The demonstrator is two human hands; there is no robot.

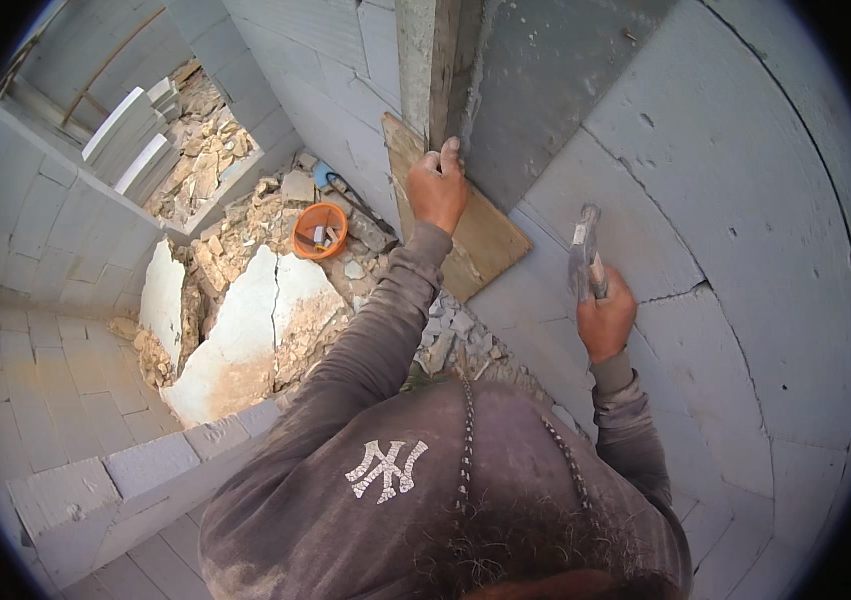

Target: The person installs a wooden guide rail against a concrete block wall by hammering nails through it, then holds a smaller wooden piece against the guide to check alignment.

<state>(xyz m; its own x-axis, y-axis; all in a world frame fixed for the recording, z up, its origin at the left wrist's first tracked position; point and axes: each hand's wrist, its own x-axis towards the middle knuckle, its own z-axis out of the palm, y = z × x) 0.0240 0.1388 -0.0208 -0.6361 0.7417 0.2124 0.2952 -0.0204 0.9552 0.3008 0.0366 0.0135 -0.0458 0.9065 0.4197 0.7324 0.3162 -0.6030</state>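
My left hand (436,188) is closed at the upper edge of a flat wooden board (475,245), thumb pointing up. The board lies slanted against the foot of a grey concrete column (427,70); my hand covers its middle, and the fingertips are partly hidden. To the right, my right hand (606,316) grips a hammer (583,245) close below its metal head. The hammer is in front of the grey block wall (685,330), apart from the board.
An orange bucket (320,231) holding small items stands among rubble to the left. Large broken pale slabs (235,335) lie nearby. A low block wall (150,463) crosses the lower left. Stacked blocks (125,135) stand beyond an opening. A dark cable or bar (355,195) lies beside the bucket.
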